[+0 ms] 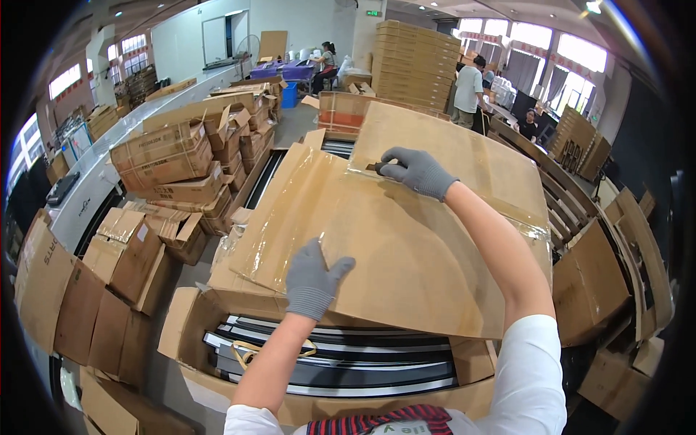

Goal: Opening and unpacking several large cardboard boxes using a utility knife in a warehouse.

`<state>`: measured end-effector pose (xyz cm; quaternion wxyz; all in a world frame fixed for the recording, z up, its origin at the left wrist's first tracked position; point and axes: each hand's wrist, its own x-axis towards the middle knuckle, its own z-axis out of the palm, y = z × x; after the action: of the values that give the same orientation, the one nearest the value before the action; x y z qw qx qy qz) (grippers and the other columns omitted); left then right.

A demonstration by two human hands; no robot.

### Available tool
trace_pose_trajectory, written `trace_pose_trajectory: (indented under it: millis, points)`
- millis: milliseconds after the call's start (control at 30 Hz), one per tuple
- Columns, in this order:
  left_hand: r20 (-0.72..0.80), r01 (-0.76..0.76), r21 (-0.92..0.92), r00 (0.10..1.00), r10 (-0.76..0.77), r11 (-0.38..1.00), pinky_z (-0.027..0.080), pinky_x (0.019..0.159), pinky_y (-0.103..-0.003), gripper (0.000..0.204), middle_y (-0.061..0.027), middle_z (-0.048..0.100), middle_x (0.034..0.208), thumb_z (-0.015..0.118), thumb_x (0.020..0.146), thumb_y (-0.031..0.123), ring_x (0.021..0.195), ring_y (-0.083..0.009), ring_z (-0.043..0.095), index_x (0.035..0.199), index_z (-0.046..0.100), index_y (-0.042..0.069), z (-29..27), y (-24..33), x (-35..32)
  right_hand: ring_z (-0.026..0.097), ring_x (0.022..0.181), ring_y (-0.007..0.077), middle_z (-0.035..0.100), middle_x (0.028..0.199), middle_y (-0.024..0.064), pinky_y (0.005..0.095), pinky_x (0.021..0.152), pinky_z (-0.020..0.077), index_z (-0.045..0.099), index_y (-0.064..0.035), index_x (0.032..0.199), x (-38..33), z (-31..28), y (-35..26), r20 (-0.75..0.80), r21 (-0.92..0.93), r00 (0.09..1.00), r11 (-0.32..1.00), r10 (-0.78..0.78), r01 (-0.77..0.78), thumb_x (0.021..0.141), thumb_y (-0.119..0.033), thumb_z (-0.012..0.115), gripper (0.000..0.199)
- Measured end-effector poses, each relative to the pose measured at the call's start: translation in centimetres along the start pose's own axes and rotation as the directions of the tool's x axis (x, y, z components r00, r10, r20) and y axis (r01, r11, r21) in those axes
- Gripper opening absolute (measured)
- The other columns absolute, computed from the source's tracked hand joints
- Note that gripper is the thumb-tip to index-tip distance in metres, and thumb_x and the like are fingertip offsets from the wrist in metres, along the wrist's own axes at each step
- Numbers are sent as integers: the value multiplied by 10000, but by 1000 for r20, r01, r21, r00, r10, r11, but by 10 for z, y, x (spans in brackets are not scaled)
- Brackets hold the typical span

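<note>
A large flattened cardboard sheet (391, 239), with strips of shiny clear tape across it, lies in front of me. My left hand (313, 274), in a grey glove, rests on its near left part, fingers out and thumb apart. Farther off, my right hand (417, 172), also gloved, is closed in a pinch on a small dark flat piece at the sheet's far edge; its kind is not clear. Just nearer than the sheet is an open carton (185, 326) holding several long black, grey and white strips (348, 359) and a yellow band.
Stacked brown cartons (163, 156) stand along the left. A tall pile of flat cardboard (413, 65) rises at the back. Wooden slats and folded cartons (587, 283) line the right. One person (470, 90) stands at the back right; others sit farther off.
</note>
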<state>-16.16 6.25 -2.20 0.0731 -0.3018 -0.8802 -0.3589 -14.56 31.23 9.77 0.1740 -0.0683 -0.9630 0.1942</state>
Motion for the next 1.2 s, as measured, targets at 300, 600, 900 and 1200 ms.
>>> trace_pose_trajectory:
  millis: [300, 600, 900, 1200]
  points:
    - [-82, -65, 40, 994, 68, 997, 434, 749, -408, 638, -190, 508, 972, 651, 709, 490, 902, -339, 492, 1054, 469, -15, 4, -3, -2, 609, 839, 306, 647, 910, 140, 351, 762, 464, 630, -134, 962, 30, 23, -16, 74, -117, 997, 993, -18, 27, 777, -344, 568, 287]
    - [-122, -18, 84, 992, 28, 996, 446, 716, -401, 567, -172, 503, 906, 674, 692, 471, 856, -321, 517, 983, 492, 19, 3, 6, 5, 599, 779, 336, 633, 835, 144, 426, 680, 460, 591, -135, 916, 37, 30, -14, 102, -412, 990, 902, -97, 131, 830, -326, 490, 233]
    - [-190, -51, 85, 979, 67, 995, 457, 652, -431, 555, -170, 522, 881, 687, 672, 484, 813, -339, 542, 923, 512, 20, 8, 4, 2, 595, 807, 345, 629, 845, 155, 430, 702, 459, 583, -135, 926, 29, 18, -2, 156, -394, 980, 903, -120, 173, 838, -334, 472, 244]
    - [-185, -44, 117, 981, 66, 992, 437, 624, -430, 535, -156, 511, 835, 701, 661, 484, 763, -338, 526, 854, 494, 30, 9, 4, 5, 600, 793, 331, 631, 839, 145, 419, 702, 462, 614, -144, 900, -56, -68, 72, 324, -618, 937, 779, 127, 108, 805, -324, 498, 234]
